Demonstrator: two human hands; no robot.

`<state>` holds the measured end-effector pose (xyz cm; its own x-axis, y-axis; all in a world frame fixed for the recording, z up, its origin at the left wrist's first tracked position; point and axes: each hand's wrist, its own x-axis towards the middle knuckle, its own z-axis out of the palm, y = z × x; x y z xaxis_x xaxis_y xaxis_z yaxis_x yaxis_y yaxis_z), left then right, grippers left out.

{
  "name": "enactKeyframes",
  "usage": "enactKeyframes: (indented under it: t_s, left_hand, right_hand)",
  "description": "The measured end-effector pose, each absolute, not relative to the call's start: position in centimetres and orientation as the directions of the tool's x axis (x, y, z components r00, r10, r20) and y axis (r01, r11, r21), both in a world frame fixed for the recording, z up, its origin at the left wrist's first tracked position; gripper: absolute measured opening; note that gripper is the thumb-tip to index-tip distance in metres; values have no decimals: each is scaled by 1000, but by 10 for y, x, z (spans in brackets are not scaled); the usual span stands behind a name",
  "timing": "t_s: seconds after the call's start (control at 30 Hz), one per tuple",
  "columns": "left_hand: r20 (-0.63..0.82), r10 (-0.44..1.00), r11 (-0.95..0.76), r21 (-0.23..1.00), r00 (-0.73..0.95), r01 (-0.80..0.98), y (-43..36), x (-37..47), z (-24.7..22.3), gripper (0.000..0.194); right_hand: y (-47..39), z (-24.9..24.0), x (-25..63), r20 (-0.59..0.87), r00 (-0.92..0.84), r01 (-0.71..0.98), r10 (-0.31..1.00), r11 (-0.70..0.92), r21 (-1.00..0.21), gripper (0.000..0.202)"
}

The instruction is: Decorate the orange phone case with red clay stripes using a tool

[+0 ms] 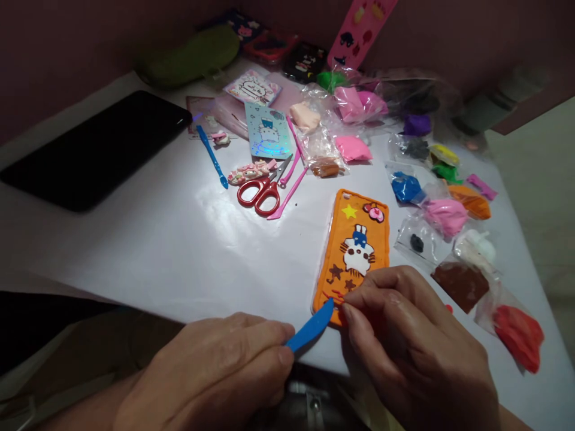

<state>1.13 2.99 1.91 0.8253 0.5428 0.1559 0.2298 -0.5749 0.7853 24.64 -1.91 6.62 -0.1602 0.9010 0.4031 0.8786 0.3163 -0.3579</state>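
An orange phone case (pixel 377 233) lies near the table's front edge, decorated with an upside-down white cat figure (pixel 358 257), a yellow star, brown stars and small red strips near its bottom. My left hand (pixel 224 359) is closed round a blue plastic knife (pixel 312 326), whose tip rests at the case's lower end. Over the lower right of the case, the thumb and forefinger of my right hand (pixel 413 341) are pinched together beside the knife tip. Whatever is between those fingertips is too small to make out.
Red-handled scissors (pixel 259 197), pink tools (pixel 291 194) and a blue tool (pixel 212 155) lie behind. A black tablet (pixel 99 149) sits at left. Bagged clay in several colours, including red (pixel 518 336) and brown (pixel 460 282), lines the right side. Cards (pixel 268 133) lie farther back.
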Motion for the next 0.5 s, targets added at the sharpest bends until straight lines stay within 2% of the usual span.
enactKeyframes:
  t_s: [0.07,0.1,0.3,0.43,0.5]
  left_hand:
    - [75,450,-542,815,890,206,39,11,23,18]
    - [63,448,-527,825,892,206,41,11,24,18]
    - [177,510,-522,841,842,139,44,7,19,16]
    - [186,526,-556,814,830,170,41,2,9,21]
    - [222,596,-565,799,772,206,27,3,5,20]
  right_hand:
    - [-19,66,247,399,-165,878,902,319,-358,11]
    - [-19,66,247,396,-168,879,903,319,-355,11]
    - [-19,65,246,402,-152,883,903,307,-355,12]
    - [-19,64,245,405,-149,881,902,308,-360,12]
    - [-19,65,245,407,-136,882,903,298,-366,12]
